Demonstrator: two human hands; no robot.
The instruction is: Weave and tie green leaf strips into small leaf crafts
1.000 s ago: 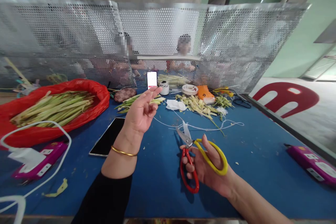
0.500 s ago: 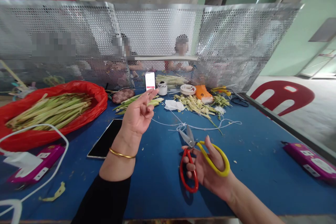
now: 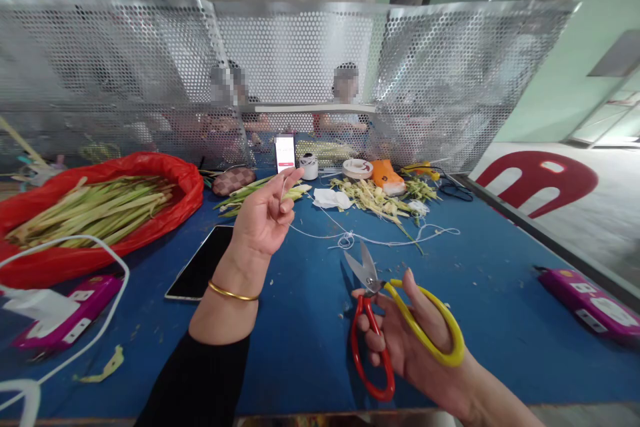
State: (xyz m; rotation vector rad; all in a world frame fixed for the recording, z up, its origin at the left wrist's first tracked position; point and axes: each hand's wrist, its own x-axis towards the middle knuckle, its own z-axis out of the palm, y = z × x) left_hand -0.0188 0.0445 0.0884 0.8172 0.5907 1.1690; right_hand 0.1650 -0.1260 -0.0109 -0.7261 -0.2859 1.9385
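My left hand (image 3: 264, 217), with a gold bangle at the wrist, is raised over the table. Its fingers are curled, and a thin white string (image 3: 315, 236) passes between them. From there the string trails to a tangle of loops on the blue tabletop. In my right hand (image 3: 407, 340) is a pair of scissors (image 3: 369, 279) with one red and one yellow handle. The blades are parted and point away from me, just short of the string tangle, with nothing between them.
A red plastic bag (image 3: 187, 180) of green-yellow stalks (image 3: 100, 210) lies left, near a black tablet (image 3: 203, 263) and purple power strip (image 3: 95, 293). Plant scraps (image 3: 373, 200), a tape roll (image 3: 357, 168) and a phone (image 3: 285, 152) lie before a perforated metal screen (image 3: 300, 47). People sit behind it.
My right hand has drawn the scissors back toward me and a little right, away from the string tangle. The left hand stays almost where it was.
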